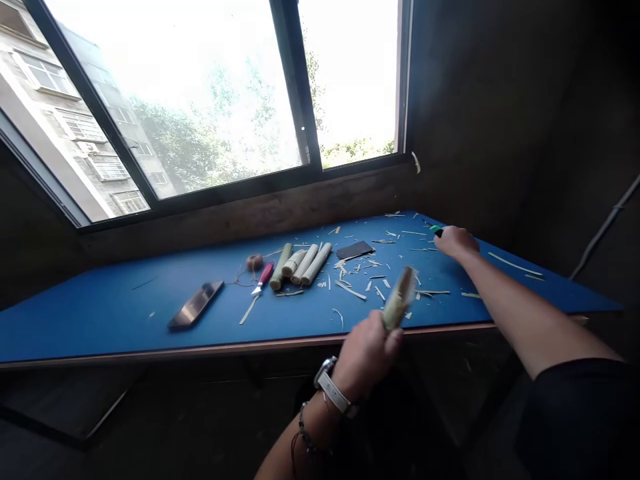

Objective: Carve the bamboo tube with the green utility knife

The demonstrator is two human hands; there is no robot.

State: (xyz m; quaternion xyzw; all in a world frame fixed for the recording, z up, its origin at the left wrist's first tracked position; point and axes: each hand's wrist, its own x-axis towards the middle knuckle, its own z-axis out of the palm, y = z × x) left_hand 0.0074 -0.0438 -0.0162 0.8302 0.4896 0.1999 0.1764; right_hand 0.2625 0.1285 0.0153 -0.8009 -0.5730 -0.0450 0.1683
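Observation:
My left hand (367, 350), with a watch on its wrist, is closed around a pale green bamboo piece (396, 308) just in front of the table edge. The upper end of the piece is split or hollowed and smeared by motion. Far to the right, my right hand (456, 241) reaches over the table, closed on the handle of a thin tool with a green and black handle (437, 231). Its slim tip points left; the exact kind is too small to tell. Bamboo shavings (351, 289) lie scattered between the two hands.
On the blue table (125, 307) lie several bamboo pieces (316, 264), a ball of twine (254, 261), a red-handled knife (265, 275), a phone (197, 305) and a dark flat sheet (355, 250). Behind it is a window (200, 100). A pale curved sliver (416, 163) shows against the wall.

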